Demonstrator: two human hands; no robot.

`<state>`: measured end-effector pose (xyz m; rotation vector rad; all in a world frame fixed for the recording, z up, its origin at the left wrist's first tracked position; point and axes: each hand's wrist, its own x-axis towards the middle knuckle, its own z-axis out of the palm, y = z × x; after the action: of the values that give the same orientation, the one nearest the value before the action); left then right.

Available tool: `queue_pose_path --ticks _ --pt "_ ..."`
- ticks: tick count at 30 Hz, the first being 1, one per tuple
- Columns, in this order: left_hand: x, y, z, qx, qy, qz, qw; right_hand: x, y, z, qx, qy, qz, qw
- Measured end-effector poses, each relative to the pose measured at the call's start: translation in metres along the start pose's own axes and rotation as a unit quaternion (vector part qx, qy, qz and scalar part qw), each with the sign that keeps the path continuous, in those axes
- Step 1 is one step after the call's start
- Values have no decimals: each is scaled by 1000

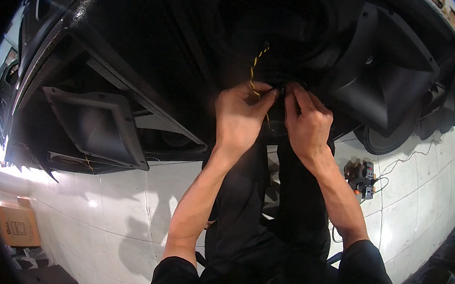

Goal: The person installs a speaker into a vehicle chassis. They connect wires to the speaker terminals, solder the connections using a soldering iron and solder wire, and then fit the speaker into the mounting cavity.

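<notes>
A black speaker cabinet (186, 56) stands in front of me with a round opening in its face. From that opening a twisted yellow-and-black wire (255, 62) runs down to my left hand (239, 118). The fingers of that hand are pinched on the wire, and a loose yellow end pokes out below them. Close beside it, my right hand (310, 129) is closed, thumb against fingers, on a small black part (283, 90). The fingertips of both hands almost meet there. The part's exact kind is too dark to make out.
Black horn flares (390, 70) sit to the right of the opening, and another horn (98, 124) is at the left. On the tiled floor (117, 202) lie a power strip with plugs (365, 180) and a thin cable. A cardboard box (16, 224) stands at the lower left.
</notes>
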<state>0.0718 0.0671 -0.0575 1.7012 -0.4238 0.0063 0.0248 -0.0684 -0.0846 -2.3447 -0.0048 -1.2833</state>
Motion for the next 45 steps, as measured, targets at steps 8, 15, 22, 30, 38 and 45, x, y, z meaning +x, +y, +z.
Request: queue_pose_path --ticks 8,15,22,30,38,45 --pt "0 3 3 56 15 26 998 1 -5 -3 10 -15 37 999" --pt "0 6 3 52 9 7 999 -2 -5 -11 1 36 67 997" --pt "1 0 4 34 22 44 998 -11 15 -58 282 13 472 835" --pt "3 -9 2 23 21 44 999 -26 38 -74 631 187 384 648" --pt "3 -6 5 8 19 21 1000 -36 81 -82 619 151 366 678" --pt "4 -10 6 -8 15 22 1000 -35 122 -120 510 123 374 765"
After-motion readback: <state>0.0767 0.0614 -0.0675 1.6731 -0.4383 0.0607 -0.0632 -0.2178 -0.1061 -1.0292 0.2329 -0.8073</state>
